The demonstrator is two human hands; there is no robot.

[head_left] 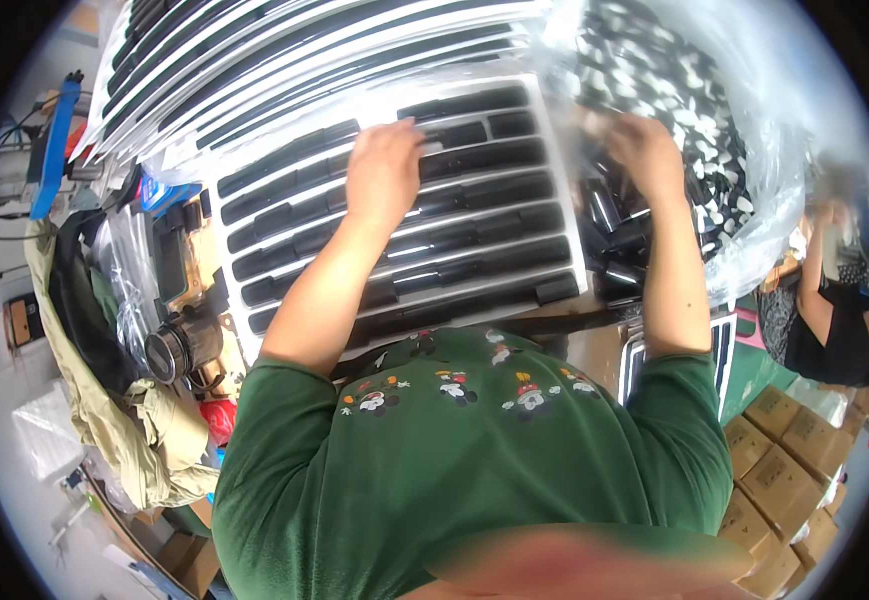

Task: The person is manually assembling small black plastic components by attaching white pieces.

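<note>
Bright, even light is falling from above as I am looking down. Glare is whitening the clear plastic bag (754, 200) and the white tray (564, 180). The fisheye is bending edges, and the rim is blurring.

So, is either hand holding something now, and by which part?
Left hand rests on the white slotted tray of black tubes; no grip is visible. Right hand reaches into the clear plastic bag; any hold cannot be told.
</note>
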